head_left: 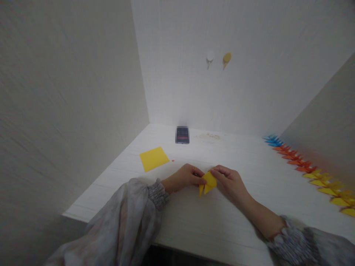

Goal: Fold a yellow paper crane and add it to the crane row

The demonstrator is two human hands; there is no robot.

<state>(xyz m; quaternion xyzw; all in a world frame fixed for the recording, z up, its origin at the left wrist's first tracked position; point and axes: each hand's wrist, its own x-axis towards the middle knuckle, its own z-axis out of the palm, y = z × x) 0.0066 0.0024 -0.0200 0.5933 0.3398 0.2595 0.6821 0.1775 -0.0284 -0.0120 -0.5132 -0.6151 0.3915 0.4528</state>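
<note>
Between my hands is a partly folded piece of yellow origami paper [210, 181], with two narrow points hanging down toward me. My left hand [190, 175], with a ring on one finger, pinches its left side between thumb and fingers. The fingertips of my right hand [227, 176] are closed on its upper right corner. Beyond my left wrist lies a flat sheet of yellow paper [154, 159], with a tiny orange-red scrap [173, 160] beside its right corner.
A row of folded paper cranes [305, 168], blue, orange-red and yellow, runs along the right wall. A small dark blurred box [182, 135] stands at the back of the white table [238, 151]. Two hooks, white [210, 57] and yellow [227, 58], hang on the back wall.
</note>
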